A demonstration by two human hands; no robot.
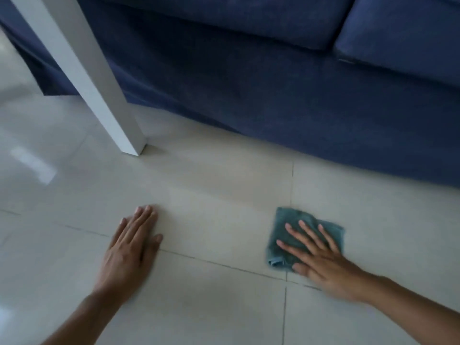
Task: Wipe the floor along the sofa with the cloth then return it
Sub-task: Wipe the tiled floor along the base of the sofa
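Note:
A folded teal cloth (291, 221) lies flat on the pale tiled floor (211, 190), a short way in front of the dark blue sofa (273, 95). My right hand (321, 255) presses down on the cloth with fingers spread, covering its near right part. My left hand (132, 245) rests palm-down on the bare tile to the left, fingers together, holding nothing. The sofa's skirt reaches down to the floor across the upper part of the view.
A white table leg (99, 95) stands on the floor at the upper left, close to the sofa's front. Dark grout lines cross the tiles near both hands. Glare from a light shows on the tiles at the left.

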